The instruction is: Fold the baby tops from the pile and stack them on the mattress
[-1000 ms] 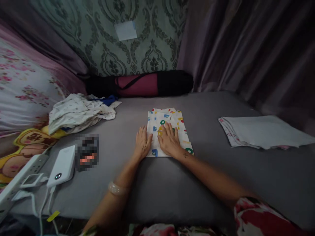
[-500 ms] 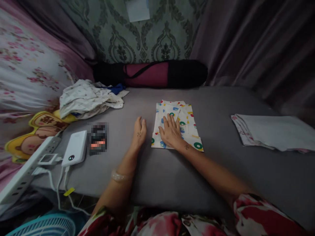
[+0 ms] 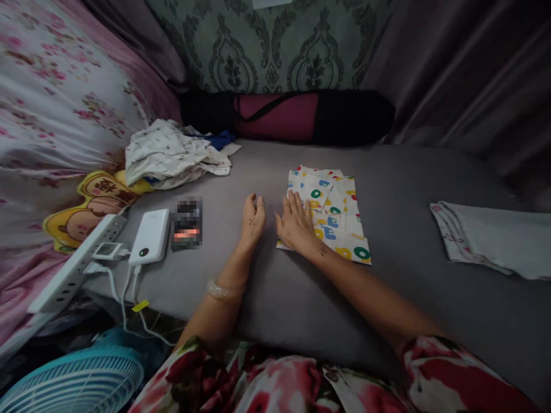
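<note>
A folded white garment (image 3: 340, 221) with colourful printed figures lies flat on the grey sheet (image 3: 400, 229), in the middle of the head view. My right hand (image 3: 296, 222) rests flat on its left side, fingers stretched out and pointing away from me, covering part of the print. To the left of the cloth, my left hand (image 3: 252, 221) stands on its edge over the sheet, fingers extended, holding nothing. A gap of bare sheet separates it from the garment.
At the right lies a folded white cloth (image 3: 491, 235). A crumpled printed cloth (image 3: 172, 155), a white power bank (image 3: 149, 236), a power strip (image 3: 77, 264) and a blurred-out item (image 3: 186, 223) are on the left. A long bag (image 3: 279, 116) lies along the wall; a blue fan (image 3: 77, 381) stands low left.
My right hand has slid from the middle of the garment to its left side. My left hand stays beside it. The whole view has shifted, with things appearing further right.
</note>
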Available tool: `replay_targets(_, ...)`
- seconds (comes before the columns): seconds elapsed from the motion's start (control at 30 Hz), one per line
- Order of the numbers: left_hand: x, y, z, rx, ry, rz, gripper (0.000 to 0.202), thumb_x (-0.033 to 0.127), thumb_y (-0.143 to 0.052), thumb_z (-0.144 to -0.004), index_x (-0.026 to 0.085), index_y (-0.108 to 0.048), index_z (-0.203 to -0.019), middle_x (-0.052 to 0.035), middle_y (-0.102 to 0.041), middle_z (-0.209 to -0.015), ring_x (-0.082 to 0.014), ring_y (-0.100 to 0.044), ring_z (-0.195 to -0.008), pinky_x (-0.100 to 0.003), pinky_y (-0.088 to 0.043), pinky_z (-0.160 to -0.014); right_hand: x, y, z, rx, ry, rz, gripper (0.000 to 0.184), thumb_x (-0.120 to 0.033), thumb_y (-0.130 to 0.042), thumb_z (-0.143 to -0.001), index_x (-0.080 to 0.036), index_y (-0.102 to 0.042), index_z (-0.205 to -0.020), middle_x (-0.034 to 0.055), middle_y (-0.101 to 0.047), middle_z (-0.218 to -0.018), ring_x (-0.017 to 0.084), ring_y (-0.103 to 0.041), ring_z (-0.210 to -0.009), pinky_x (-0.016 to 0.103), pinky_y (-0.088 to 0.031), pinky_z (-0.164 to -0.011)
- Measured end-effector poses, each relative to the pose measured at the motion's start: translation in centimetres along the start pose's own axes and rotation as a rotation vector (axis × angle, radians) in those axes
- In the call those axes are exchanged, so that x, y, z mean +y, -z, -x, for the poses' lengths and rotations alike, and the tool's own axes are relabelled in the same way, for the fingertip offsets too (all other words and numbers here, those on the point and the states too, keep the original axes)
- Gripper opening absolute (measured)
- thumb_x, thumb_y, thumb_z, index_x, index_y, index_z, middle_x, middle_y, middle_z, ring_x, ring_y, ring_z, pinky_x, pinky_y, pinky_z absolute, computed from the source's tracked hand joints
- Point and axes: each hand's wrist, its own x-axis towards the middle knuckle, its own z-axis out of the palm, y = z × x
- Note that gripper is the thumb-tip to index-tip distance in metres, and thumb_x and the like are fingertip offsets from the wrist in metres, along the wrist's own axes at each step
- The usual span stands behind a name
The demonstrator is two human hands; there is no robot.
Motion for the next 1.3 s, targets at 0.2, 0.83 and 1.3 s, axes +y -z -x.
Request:
replay_targets(0.2, -0.7, -0.2, -0.2, 0.029, -0.031, 0.020, 0.046, 0.044, -0.036, -0.096, 0.013, -0.050, -0.127, -0.0178, -0.053, -0.134, -0.0246, -0.049, -0.128, -0.041, -0.035, -0.110, -1.7, -1.3, 0.5, -0.062, 0.034, -0.035, 0.061, -0.040, -0.030, -0.097, -0.004, -0.034, -0.146, 0.0173, -0.027, -0.155, 0.028, -0.015, -0.145, 0.048, -0.007, -0.117)
replay_targets(0.83, 3.3, -3.8, 6.1, -0.429, -0.790, -0.519, 0.055, 0.043, -0.030, -0.098, 0.014, -0.035, -0.145, -0.0141, -0.035, -0.152, -0.0240, -0.021, -0.145, -0.047, -0.020, -0.118, 10.6, 4.9, 6.3, -0.065, 0.145, 0.112, 0.061, -0.041, -0.032, -0.097, -0.012, -0.028, -0.150, 0.0122, -0.021, -0.158, 0.025, -0.013, -0.146, 0.050, -0.008, -0.118)
replay_targets(1.3, 3.9, -3.9, 6.9, -0.646, -0.738, -0.639, 0.069, 0.058, -0.032, -0.094, 0.015, -0.032, -0.148, -0.0145, -0.026, -0.155, -0.0269, -0.017, -0.146, -0.050, -0.019, -0.118, 11.7, 4.7, 1.6, -0.115, 0.017, -0.020, 0.060, -0.041, -0.020, -0.099, -0.010, -0.031, -0.149, 0.0128, -0.025, -0.156, 0.022, -0.016, -0.146, 0.047, -0.010, -0.118)
